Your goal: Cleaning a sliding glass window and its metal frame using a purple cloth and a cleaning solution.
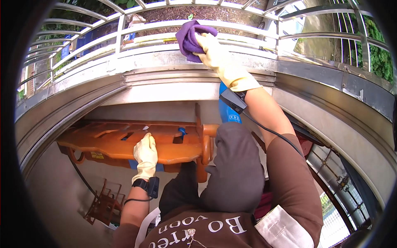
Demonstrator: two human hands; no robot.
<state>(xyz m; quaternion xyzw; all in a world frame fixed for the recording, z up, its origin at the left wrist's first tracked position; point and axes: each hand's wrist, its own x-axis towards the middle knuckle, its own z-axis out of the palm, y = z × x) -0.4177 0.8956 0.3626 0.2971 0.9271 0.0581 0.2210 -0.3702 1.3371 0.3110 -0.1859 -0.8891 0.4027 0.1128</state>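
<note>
My right hand (214, 53), in a pale yellow rubber glove, is closed on a bunched purple cloth (191, 41). It is stretched out at the far side, over the window ledge (161, 62) and in front of the metal railing. Lower down on the left, my left hand (145, 153) wears a matching glove. Its fingers are curled over the edge of an orange-brown wooden bench back (178, 153). A dark device is strapped to each wrist, with a cable running from it.
The metal railing (198, 23) curves across the far side, with ground, plants and a white vehicle beyond. Window tracks (198, 74) run below the ledge. My bent knee (236, 149) is beside the bench, near a blue object (226, 108). A small wooden chair (105, 202) stands at lower left.
</note>
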